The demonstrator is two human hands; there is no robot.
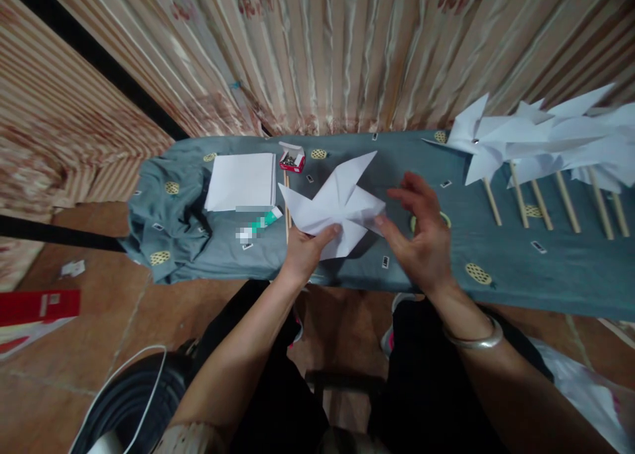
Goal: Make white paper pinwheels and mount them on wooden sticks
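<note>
Head view: left hand (303, 252) grips white folded-paper pinwheel (341, 209) near its centre, above teal cloth-covered counter (501, 259); right hand (423, 239), loosely splayed, touches one blade (371, 206). Light, steady pressure should keep folds crisp.

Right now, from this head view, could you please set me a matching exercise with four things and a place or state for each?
1. Pinwheel in the middle
2. Red box
3. White paper stack
4. Silver bangle

A. Farthest left of the four
B. Around the wrist of the right hand
C. Open, with small metal pieces inside
D. Under the thumb of the left hand

Pairs: 1-D, 2-C, 3-A, 4-B
</note>
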